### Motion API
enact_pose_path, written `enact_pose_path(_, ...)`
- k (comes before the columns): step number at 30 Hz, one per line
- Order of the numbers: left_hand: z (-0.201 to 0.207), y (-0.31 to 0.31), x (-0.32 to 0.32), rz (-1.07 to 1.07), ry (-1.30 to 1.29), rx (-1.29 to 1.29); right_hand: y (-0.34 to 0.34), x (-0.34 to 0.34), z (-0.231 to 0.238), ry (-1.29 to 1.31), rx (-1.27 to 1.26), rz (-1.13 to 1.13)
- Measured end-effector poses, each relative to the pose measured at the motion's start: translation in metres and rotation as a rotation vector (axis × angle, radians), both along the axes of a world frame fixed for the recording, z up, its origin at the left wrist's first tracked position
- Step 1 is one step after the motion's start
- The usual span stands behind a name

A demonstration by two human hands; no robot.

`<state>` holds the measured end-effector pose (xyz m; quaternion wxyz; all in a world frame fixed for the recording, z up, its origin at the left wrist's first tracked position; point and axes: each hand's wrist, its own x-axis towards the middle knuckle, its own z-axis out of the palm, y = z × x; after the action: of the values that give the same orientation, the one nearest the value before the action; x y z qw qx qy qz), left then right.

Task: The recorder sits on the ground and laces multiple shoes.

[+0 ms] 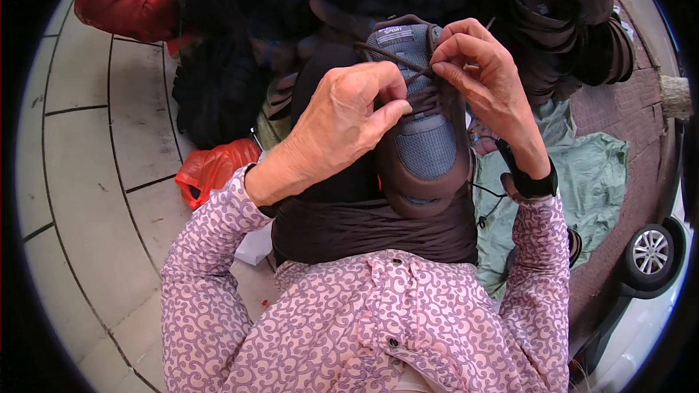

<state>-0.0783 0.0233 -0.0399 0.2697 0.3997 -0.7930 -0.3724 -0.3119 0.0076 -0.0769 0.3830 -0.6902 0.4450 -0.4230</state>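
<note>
Both forearms are raised from the lower edge, clad in patterned pink sleeves. The left hand (342, 127) is held knuckles up, its thumb and forefinger pressed together in a pinch. The right hand (477, 76) is bent at the wrist, fingers curled, fingertips (439, 67) pinched closed. A dark band is worn on the right wrist.

A brown and grey-blue shoe (422, 138) rests toe-down on the person's dark lap, tongue pointing away. The left hand (342, 120) pinches at the lacing area with thumb and forefinger, and the right hand (484, 76) pinches a dark lace (389, 58) stretched across the tongue. A black wristband (528, 182) sits on the right wrist. An orange plastic bag (211, 167) lies on the tiled pavement (87, 175) to the left, and a green sheet (597, 175) lies to the right.
</note>
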Motion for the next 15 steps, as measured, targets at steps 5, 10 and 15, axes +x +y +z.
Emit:
enact_pose_path(5, 0.008, -0.013, 0.010, -0.129, -0.069, 0.018, -0.010, -0.031, -0.007, 0.197, -0.122, -0.172)
enact_pose_path(10, 0.004, -0.019, 0.016, -0.217, -0.133, -0.092, -0.041, -0.118, -0.015, 0.458, -0.199, -0.361)
enact_pose_path(15, -0.006, -0.017, 0.020, -0.189, -0.081, -0.132, -0.066, -0.210, -0.005, 0.791, -0.299, -0.659)
